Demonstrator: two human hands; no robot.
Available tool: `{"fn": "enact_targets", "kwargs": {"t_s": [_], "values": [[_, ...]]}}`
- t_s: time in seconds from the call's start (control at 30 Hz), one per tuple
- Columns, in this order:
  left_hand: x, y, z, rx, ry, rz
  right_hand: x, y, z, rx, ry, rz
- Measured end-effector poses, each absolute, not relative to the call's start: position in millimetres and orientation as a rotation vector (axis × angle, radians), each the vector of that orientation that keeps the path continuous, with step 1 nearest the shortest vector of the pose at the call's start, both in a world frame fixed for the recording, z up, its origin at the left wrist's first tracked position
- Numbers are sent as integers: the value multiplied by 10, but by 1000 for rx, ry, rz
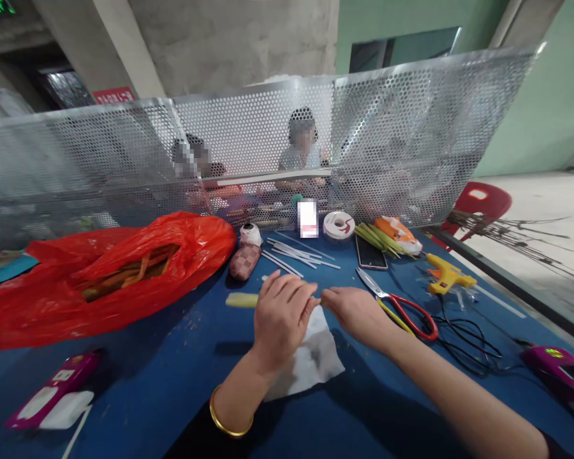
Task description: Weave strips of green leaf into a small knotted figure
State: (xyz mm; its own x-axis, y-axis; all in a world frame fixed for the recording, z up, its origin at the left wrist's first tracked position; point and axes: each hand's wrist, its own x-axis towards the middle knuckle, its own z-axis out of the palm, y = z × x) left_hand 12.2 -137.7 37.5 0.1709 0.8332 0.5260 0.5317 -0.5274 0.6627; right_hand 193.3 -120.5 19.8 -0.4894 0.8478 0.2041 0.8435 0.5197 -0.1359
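Yellow-green and flat, a strip [242, 299] juts out on the left side of the left hand [282, 319], a little left of the frame's centre; that hand covers the rest of it. The left hand is bent over with its fingers held close together, and its thumb side faces the right hand [356, 312]. The right hand reaches in from the lower right, fingers curled inward. The fingertips of the 2 hands nearly meet at the centre of the frame, with a small tan bit [317, 302] between them; I cannot tell which hand pinches it, nor whether it belongs to the strip.

Below the hands, a creased white sheet [318, 370] lies on the blue table [138, 395]. A gold bracelet [232, 435] circles the left wrist.

A red plastic bag [57, 306] fills the left of the frame, with a checkered pouch [245, 261] just beside it. White sticks [299, 256] are scattered above the hands. To the right of centre are scissors [386, 296] with red handles, near the right forearm, and a yellow glue gun [446, 275] farther right. Across the upper part stands a perforated metal screen [253, 127].
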Motion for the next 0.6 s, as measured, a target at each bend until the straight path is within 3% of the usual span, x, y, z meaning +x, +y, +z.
{"fn": "enact_targets", "kwargs": {"t_s": [0.13, 0.4, 0.6], "values": [[-5, -1237, 377, 2167, 1184, 1020, 1855, -1098, 199, -1113, -2684, -117], [-155, -1128, 322, 1968, 1264, 705, 1740, -954, 185, -929, -2680, -218], [-180, -1070, 237, 1767, 1276, 687, 1760, -892, 170, -987, -2534, 174]]}}
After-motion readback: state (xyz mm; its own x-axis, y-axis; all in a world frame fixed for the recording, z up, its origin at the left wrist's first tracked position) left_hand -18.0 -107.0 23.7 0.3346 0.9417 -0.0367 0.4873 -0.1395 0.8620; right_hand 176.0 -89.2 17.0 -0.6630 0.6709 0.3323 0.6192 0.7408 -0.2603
